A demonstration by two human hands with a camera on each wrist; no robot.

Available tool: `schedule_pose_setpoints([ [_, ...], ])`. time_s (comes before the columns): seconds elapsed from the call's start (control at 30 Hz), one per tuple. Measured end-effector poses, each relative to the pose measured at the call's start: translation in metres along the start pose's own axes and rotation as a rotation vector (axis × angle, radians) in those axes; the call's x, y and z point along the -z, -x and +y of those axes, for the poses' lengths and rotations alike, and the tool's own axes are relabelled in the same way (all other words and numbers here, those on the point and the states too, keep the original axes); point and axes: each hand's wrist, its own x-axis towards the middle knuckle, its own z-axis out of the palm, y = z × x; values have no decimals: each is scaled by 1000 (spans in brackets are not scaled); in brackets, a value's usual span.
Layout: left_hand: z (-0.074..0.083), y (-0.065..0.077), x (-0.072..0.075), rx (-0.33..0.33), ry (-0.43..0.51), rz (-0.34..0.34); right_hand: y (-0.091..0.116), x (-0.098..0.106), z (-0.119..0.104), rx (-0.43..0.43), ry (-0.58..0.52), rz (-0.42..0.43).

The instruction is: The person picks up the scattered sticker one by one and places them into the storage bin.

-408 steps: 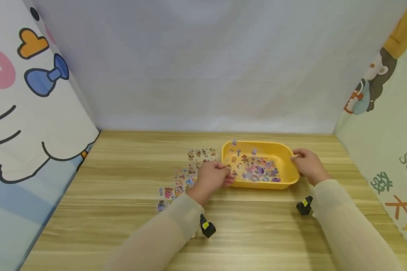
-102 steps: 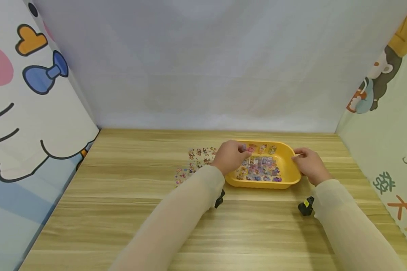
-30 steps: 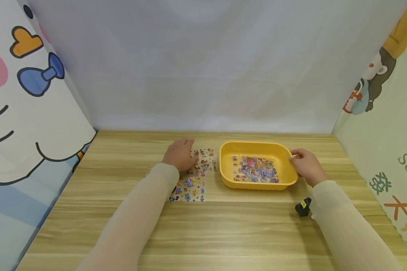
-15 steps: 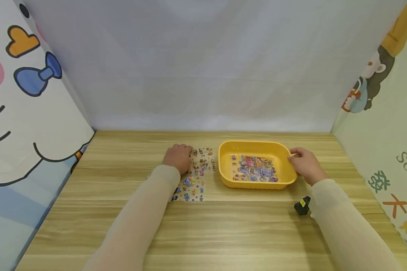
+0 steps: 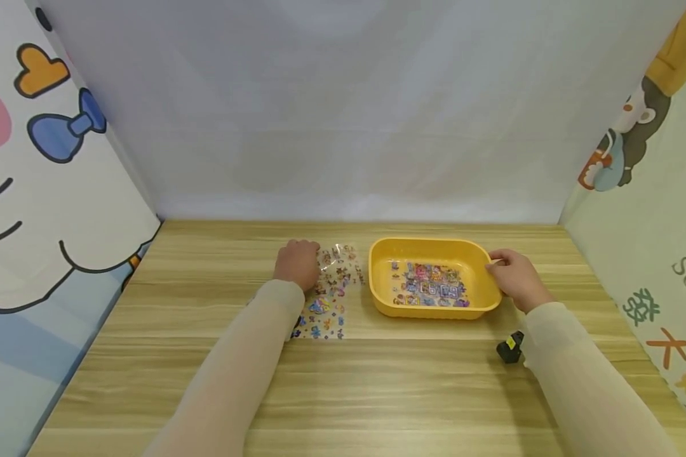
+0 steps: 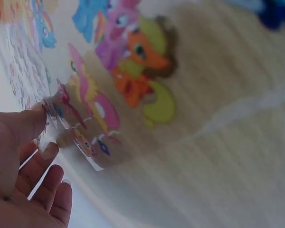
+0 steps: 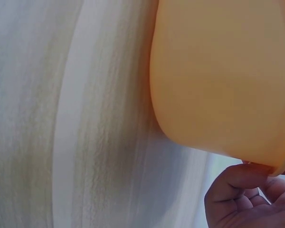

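My left hand (image 5: 297, 264) pinches the left edge of a clear sticker sheet (image 5: 343, 270) printed with small cartoon figures. In the left wrist view the thumb and index finger hold that clear film, while the other fingers hang loosely curled. Nearer the front lies another sticker sheet (image 5: 327, 320) with colourful ponies, partly covered by the sleeve. A yellow plastic tray (image 5: 434, 313) stands to the right, with several sticker sheets (image 5: 431, 285) lying overlapped inside. My right hand (image 5: 517, 279) grips the tray's right rim; in the right wrist view its fingers (image 7: 237, 183) curl at the lip.
The wooden tabletop (image 5: 411, 393) extends in front of the tray and to the left. A white cloth (image 5: 354, 127) hangs behind the table's back edge. Printed cloths flank both sides. A black wrist camera (image 5: 510, 348) sits under the right wrist.
Sheets from the left have gone into the tray. My left hand has moved from the tray back to the remaining sheets, and the far sheet now lifts slightly. The right hand stays on the rim.
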Motion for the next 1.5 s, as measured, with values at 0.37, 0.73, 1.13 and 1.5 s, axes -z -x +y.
schedule_pose_setpoints([
  [0.37, -9, -7, -3, -23, -45, 9, 0, 3, -4, 4, 13, -11],
  [0.73, -11, -1, -6, -1, 100, 23, 2, 2, -4, 12, 12, -11],
  [1.13, -21, 4, 1, 73, 420, 55, 4, 1, -3, 8, 10, -5],
  [1.5, -23, 6, 8, 135, 511, 29, 7, 0, -5, -3, 4, -1],
])
